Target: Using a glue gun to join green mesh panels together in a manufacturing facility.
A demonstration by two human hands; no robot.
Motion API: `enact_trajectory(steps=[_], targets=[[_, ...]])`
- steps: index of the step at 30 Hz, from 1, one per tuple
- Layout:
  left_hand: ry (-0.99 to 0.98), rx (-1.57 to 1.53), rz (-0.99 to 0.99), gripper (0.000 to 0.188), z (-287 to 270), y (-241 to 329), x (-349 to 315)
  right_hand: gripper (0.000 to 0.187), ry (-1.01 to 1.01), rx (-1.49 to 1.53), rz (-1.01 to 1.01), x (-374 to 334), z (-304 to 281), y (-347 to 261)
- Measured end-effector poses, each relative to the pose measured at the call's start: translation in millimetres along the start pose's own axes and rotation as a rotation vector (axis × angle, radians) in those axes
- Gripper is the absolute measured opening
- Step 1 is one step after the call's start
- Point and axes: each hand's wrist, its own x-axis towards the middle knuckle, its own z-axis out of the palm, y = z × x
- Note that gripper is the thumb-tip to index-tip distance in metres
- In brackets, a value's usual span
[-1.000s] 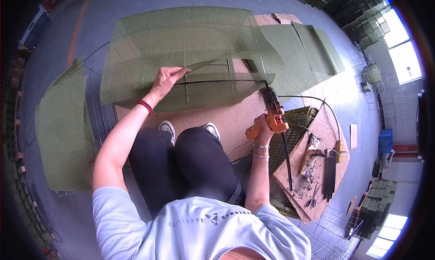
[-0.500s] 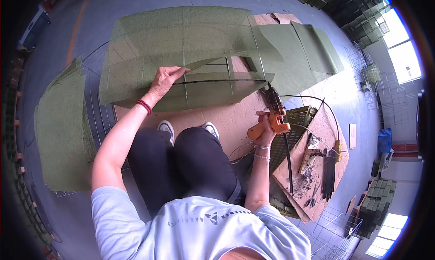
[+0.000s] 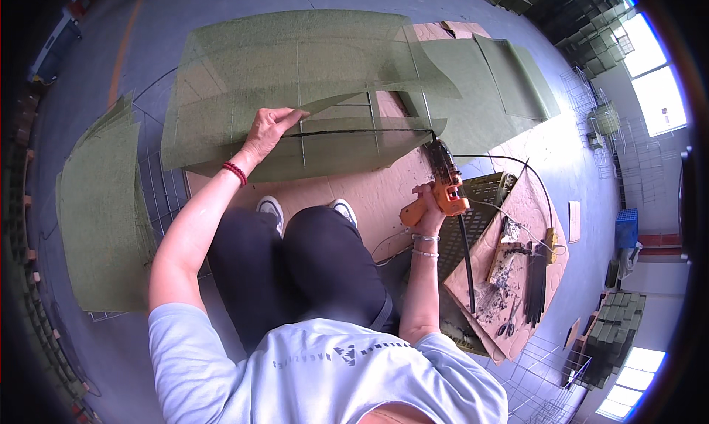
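Note:
Between the thumb and fingers of my left hand [image 3: 270, 131] is the lifted edge of a thin green fabric sheet [image 3: 244, 62]. The sheet lies over a wire frame [image 3: 300, 77], and a black line of glue [image 3: 354, 131] runs along a wire under the raised edge. My right hand [image 3: 428, 211] is wrapped round the handle of an orange glue gun [image 3: 447, 195]. Its blackened nozzle points away from me and meets the right end of the black line. A black glue stick [image 3: 467, 265] sticks out of the gun's back end.
On the right, cardboard [image 3: 473, 272] over a green plastic crate [image 3: 484, 195] carries scissors [image 3: 507, 328], black glue sticks [image 3: 535, 287] and a yellow power socket [image 3: 551, 245]. The gun's cord loops there. Green sheets [image 3: 103, 210] are stacked left; more sheets [image 3: 480, 77] lie at the far right.
My right hand and the glue gun have shifted slightly left and up, bringing the nozzle closer to the wire's end. My left hand stays where it was.

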Motion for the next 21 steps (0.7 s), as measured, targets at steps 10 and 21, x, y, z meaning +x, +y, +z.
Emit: enact_trajectory(steps=[10, 21], targets=[[0.010, -0.036, 0.007, 0.032, 0.5, -2.8, 0.4, 0.021, 0.019, 0.024, 0.037, -3.1, -1.5, 3.4], [0.004, -0.027, 0.007, 0.032, 0.3, 0.6, -0.6, 0.018, 0.030, 0.039, 0.033, -2.9, 3.9, -1.5]])
